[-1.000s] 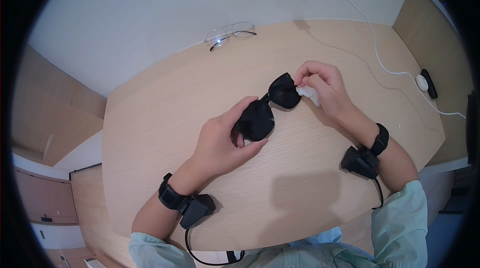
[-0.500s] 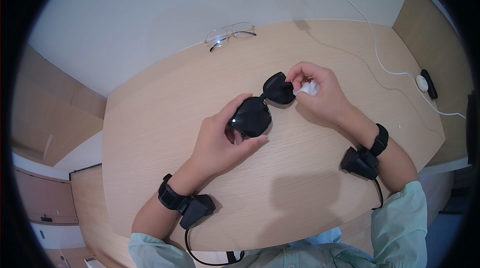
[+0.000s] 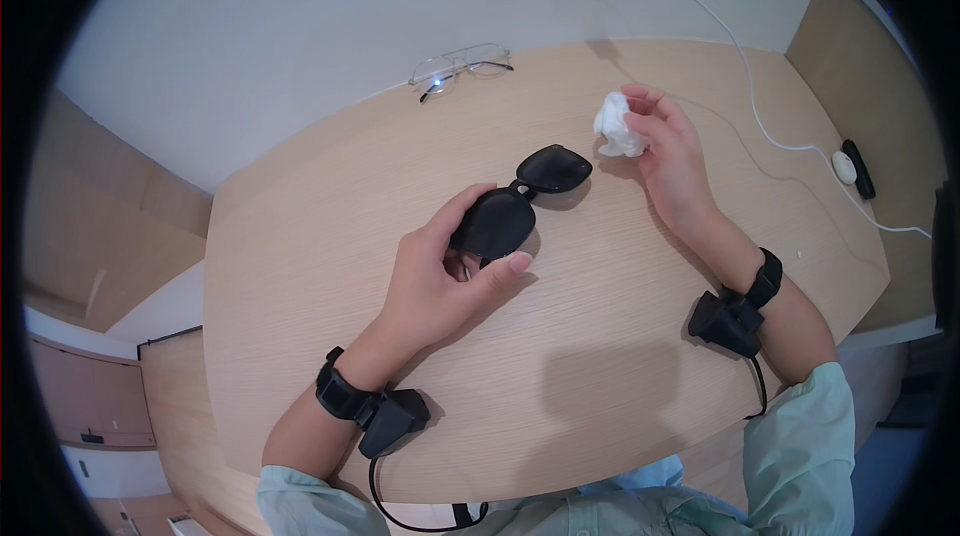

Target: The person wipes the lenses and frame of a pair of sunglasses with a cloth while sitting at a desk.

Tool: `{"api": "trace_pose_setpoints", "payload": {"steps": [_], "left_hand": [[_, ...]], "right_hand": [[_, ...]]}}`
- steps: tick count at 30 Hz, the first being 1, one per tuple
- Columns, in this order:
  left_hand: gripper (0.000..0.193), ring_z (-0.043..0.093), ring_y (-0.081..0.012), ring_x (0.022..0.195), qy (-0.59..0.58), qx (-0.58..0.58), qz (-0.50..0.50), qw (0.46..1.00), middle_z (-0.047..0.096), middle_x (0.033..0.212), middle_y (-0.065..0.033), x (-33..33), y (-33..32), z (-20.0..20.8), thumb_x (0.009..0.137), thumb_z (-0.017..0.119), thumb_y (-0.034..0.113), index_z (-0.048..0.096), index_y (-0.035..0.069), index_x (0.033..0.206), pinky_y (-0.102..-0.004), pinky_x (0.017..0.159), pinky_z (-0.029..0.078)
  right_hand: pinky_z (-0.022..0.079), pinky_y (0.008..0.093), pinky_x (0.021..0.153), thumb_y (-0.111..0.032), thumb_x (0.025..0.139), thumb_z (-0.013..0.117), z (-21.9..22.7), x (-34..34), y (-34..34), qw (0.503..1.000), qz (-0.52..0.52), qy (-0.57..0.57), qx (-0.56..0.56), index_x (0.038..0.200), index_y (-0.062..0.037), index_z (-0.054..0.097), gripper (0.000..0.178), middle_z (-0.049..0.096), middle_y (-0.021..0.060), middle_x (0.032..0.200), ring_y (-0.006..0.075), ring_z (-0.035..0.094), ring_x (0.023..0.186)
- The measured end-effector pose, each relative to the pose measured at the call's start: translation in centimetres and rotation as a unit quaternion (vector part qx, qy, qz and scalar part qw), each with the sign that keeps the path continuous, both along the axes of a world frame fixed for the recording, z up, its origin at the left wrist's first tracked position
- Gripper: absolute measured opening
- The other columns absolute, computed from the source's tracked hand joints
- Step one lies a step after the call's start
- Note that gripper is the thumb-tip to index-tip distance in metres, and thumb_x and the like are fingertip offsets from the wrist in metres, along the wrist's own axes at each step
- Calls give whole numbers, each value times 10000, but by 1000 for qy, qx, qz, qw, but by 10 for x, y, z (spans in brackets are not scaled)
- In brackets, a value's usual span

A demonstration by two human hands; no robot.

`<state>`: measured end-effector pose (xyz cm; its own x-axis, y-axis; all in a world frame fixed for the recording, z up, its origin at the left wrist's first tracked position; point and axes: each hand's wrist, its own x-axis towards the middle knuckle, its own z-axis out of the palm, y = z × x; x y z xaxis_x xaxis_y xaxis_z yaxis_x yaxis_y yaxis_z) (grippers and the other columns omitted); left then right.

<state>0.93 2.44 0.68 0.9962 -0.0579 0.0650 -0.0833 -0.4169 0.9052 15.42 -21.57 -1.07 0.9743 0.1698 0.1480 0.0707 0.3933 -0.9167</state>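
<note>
Black sunglasses [image 3: 497, 224] are held by their nearer lens in my left hand [image 3: 435, 271], its thumb on the near side and fingers around the far side. Their other lens points away to the right, above the table. Up and to the right, apart from the sunglasses, my right hand [image 3: 672, 156] pinches a crumpled white tissue [image 3: 620, 126] between thumb and fingers. The temples of the sunglasses are mostly hidden behind the lens and the left hand.
Thin-framed eyeglasses [image 3: 461, 70] lie at the far edge of the wooden table [image 3: 330, 206], by the wall. A white cable [image 3: 745, 66] runs from a wall outlet along the right. A small white round object [image 3: 844, 167] and a black object [image 3: 859, 170] sit near the right panel.
My right hand has drawn away from the sunglasses, up and to the right, carrying the tissue. The sunglasses have tilted slightly in my left hand.
</note>
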Motion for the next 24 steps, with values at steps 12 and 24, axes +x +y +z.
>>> {"api": "trace_pose_setpoints", "payload": {"steps": [12, 24], "left_hand": [[599, 639, -91, 843, 22, -79, 6, 997, 637, 1158, -87, 0, 1, -3, 999, 744, 266, 520, -19, 1476, -244, 662, 571], [546, 635, -104, 729, 48, -192, 27, 980, 664, 1033, -81, 1, 5, 1, 955, 750, 204, 571, -60, 1398, -258, 634, 553]], "right_hand": [[546, 303, 945, 3, 844, 774, 6, -23, 8, 954, 72, -267, -112, 1188, -37, 598, 388, 613, 56, 1184, 157, 631, 1124], [529, 300, 895, -40, 914, 765, 7, -28, 10, 963, 45, -186, -187, 1137, -55, 638, 258, 635, 23, 1100, 119, 612, 1048]]}}
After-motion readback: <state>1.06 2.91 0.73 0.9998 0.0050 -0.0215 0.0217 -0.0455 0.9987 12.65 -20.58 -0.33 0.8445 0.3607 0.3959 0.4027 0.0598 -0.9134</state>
